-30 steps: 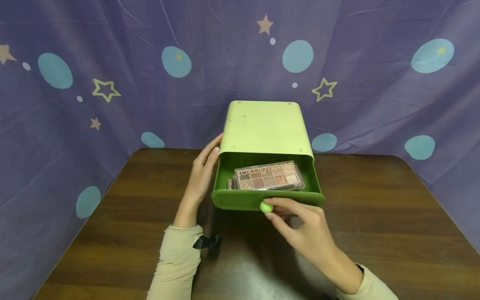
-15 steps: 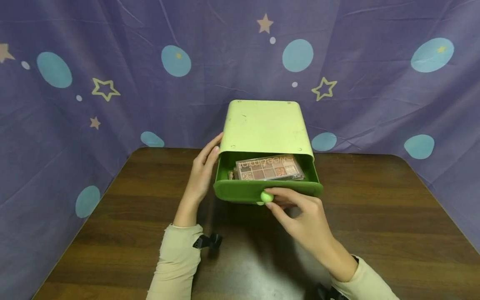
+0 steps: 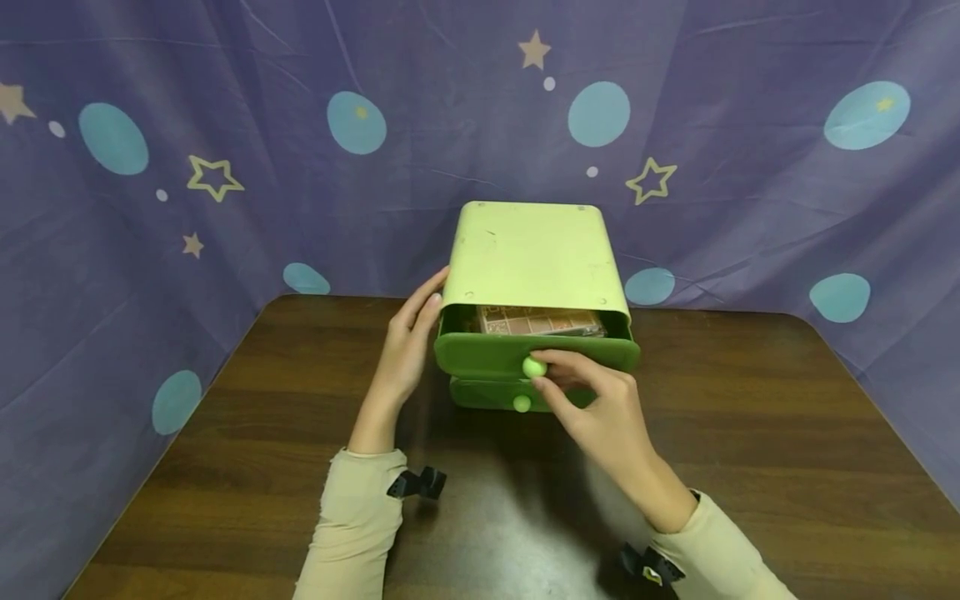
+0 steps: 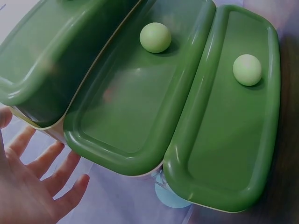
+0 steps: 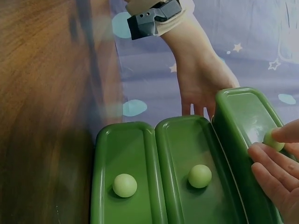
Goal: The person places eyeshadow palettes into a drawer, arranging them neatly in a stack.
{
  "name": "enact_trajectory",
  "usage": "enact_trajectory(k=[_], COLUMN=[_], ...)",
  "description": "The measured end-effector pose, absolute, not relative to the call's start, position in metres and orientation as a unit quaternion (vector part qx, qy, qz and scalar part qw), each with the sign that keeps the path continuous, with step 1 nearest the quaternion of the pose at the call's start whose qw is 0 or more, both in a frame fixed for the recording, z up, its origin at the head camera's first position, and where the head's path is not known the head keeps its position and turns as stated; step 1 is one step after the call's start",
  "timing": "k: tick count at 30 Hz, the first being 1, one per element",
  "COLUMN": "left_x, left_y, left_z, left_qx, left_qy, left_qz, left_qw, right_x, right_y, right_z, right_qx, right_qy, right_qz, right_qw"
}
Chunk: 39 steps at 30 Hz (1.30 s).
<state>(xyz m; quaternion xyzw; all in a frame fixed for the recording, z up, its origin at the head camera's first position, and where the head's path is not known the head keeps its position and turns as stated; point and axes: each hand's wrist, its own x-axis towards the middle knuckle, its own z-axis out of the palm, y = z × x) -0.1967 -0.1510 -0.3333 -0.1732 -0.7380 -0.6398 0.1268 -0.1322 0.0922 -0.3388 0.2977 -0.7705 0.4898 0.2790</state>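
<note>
A small light-green drawer cabinet (image 3: 536, 254) with dark green drawers stands on the table. Its top drawer (image 3: 480, 354) is pulled partway out, with an eyeshadow palette (image 3: 540, 323) inside, partly hidden under the cabinet top. My right hand (image 3: 603, 408) pinches the round light-green knob (image 3: 534, 367) of that drawer between thumb and fingers. On the cabinet's left side rests my left hand (image 3: 401, 354), its fingers extended. In the left wrist view, the middle drawer (image 4: 126, 112) and bottom drawer (image 4: 224, 135) are closed, each with a round knob.
The brown wooden table (image 3: 247, 450) surrounds the cabinet. Behind it hangs a purple cloth (image 3: 450, 108) printed with stars and blue spots. A black wrist strap (image 3: 416, 483) sits on the left sleeve, another black strap (image 3: 651, 567) on the right.
The top drawer has slid back into the cabinet, with my right hand on its knob. More of the palette is covered now, and a lower drawer front shows. My left hand stays put.
</note>
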Motion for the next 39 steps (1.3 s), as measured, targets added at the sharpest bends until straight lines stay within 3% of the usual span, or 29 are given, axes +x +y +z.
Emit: enact_trajectory(k=[39], left_x=[-0.198], left_y=[-0.151], left_z=[-0.334], left_qx=[-0.173], left_qy=[-0.723], left_qz=[-0.654], left_qw=[0.138], right_x=[-0.165], right_y=[0.089], right_z=[-0.339], right_qx=[0.278], right_qy=[-0.775], right_qz=[0.494], right_qw=[0.279])
